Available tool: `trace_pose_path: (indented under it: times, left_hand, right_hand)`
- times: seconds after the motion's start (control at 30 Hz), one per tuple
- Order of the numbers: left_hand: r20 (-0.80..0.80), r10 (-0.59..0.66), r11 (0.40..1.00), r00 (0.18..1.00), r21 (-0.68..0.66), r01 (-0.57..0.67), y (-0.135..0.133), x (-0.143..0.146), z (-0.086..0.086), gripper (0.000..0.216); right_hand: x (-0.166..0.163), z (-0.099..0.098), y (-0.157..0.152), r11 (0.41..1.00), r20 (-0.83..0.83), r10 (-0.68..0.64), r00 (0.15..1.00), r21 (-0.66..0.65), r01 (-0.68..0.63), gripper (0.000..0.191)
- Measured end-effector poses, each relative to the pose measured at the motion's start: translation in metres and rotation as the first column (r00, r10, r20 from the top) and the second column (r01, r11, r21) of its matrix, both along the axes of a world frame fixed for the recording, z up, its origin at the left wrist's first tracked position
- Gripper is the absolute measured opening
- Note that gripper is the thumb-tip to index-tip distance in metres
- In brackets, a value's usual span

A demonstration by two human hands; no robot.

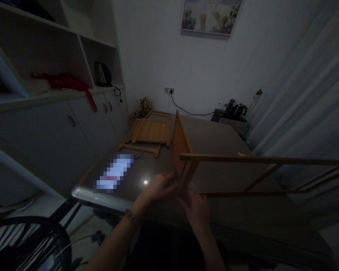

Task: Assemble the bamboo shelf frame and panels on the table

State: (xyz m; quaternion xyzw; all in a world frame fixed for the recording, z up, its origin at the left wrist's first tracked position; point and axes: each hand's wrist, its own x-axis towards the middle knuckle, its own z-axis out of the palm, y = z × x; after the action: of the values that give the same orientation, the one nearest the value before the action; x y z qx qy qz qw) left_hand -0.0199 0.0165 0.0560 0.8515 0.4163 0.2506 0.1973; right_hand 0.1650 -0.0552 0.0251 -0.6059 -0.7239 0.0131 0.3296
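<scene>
A wooden panel [181, 139] stands on edge, joined at its near end to a long wooden frame [260, 159] that reaches off to the right. At the panel's lower near corner, my left hand [161, 186] has its fingers closed from the left side. My right hand [197, 209], wearing a ring, closes on the bottom of the frame's near upright [190, 173]. The fingertips meet around this corner, and dim light hides any small part between them. Farther back lie more wooden panels and slats [152, 131], flat on the table [214, 137].
A lit, blurred phone-like screen [114, 173] lies left on the table, beside small metal bits [138, 156]. A black fan-like grille [28, 241] stands lower left. Cabinets [84, 120] with a kettle [102, 74] line the left; a curtain [307, 94] hangs right.
</scene>
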Motion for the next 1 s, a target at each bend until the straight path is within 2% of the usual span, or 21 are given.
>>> trace_pose_path:
  times: [0.13,0.27,0.47,0.7,1.0]
  left_hand:
    - [-0.037,-0.083,0.996,0.996,0.029,0.084,-0.003,-0.004,0.009,0.033]
    - [-0.064,-0.141,0.989,0.988,0.038,0.143,-0.009,-0.009,0.009,0.036]
    - [-0.102,-0.170,0.981,0.980,0.072,0.178,-0.019,-0.007,-0.005,0.069]
    - [-0.115,-0.185,0.979,0.976,0.059,0.193,-0.023,-0.003,-0.002,0.049]
    - [-0.091,-0.194,0.975,0.977,0.095,0.203,-0.030,0.002,-0.001,0.042]
  right_hand:
    - [0.002,-0.002,-0.008,1.000,-0.006,0.008,1.000,0.011,-0.008,0.063]
    - [0.005,-0.003,-0.016,1.000,-0.027,0.021,0.999,0.007,-0.020,0.061]
    - [0.013,-0.005,-0.024,1.000,0.006,0.011,1.000,-0.007,-0.011,0.058]
    - [0.016,-0.002,-0.027,1.000,0.006,0.012,1.000,0.016,-0.012,0.060]
    - [0.020,-0.009,-0.033,1.000,-0.014,0.002,1.000,-0.023,-0.002,0.056]
